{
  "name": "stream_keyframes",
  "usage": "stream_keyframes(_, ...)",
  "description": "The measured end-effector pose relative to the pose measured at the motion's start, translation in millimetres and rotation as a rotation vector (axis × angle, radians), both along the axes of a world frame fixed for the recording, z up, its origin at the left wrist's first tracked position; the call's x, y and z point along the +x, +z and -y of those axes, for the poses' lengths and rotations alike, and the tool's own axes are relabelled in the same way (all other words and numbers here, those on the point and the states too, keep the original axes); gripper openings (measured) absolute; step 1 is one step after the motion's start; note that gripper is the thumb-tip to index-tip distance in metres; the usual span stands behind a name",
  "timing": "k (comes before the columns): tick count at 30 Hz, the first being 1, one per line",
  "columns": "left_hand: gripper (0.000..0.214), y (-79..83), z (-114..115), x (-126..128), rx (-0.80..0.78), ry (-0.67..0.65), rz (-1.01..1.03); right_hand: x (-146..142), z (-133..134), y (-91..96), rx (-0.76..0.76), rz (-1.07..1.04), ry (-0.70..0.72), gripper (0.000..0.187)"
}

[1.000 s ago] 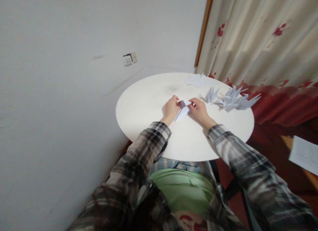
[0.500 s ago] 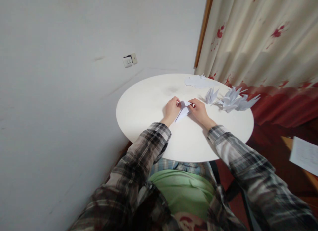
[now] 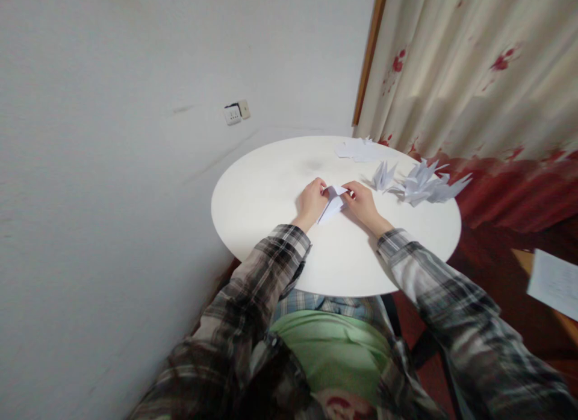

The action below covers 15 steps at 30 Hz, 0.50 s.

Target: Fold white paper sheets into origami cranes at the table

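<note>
A partly folded piece of white paper (image 3: 332,204) lies on the round white table (image 3: 271,191), between my two hands. My left hand (image 3: 310,200) pinches its left edge with the fingers curled. On the other side, my right hand (image 3: 363,203) grips the paper's right edge, fingers closed on the fold. Both wrists rest on the tabletop, and both arms wear plaid sleeves.
Several folded white paper shapes (image 3: 422,184) lie at the table's right side, one smaller shape (image 3: 383,175) nearer my hands. Flat paper scraps (image 3: 359,147) lie at the far edge. A floral curtain (image 3: 474,76) hangs on the right, a wall socket (image 3: 236,112) on the left wall. A printed sheet (image 3: 553,281) lies lower right.
Both hands stay on the folded paper with only small finger movement. The view has shifted slightly, so the table sits a little lower.
</note>
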<state>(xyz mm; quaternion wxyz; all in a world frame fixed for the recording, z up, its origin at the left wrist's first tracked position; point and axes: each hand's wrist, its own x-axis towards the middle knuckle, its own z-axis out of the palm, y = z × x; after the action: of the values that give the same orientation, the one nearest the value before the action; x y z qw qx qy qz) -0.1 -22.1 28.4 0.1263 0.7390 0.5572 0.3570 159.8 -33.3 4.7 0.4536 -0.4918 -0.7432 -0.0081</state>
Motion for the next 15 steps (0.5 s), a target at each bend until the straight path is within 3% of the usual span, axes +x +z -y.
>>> stream_keyframes(15,0.008,-1.5,-1.3,0.2,0.020,-0.026,-0.043,0.1,0.9,1.8,-0.023,0.003,-0.002,0.016)
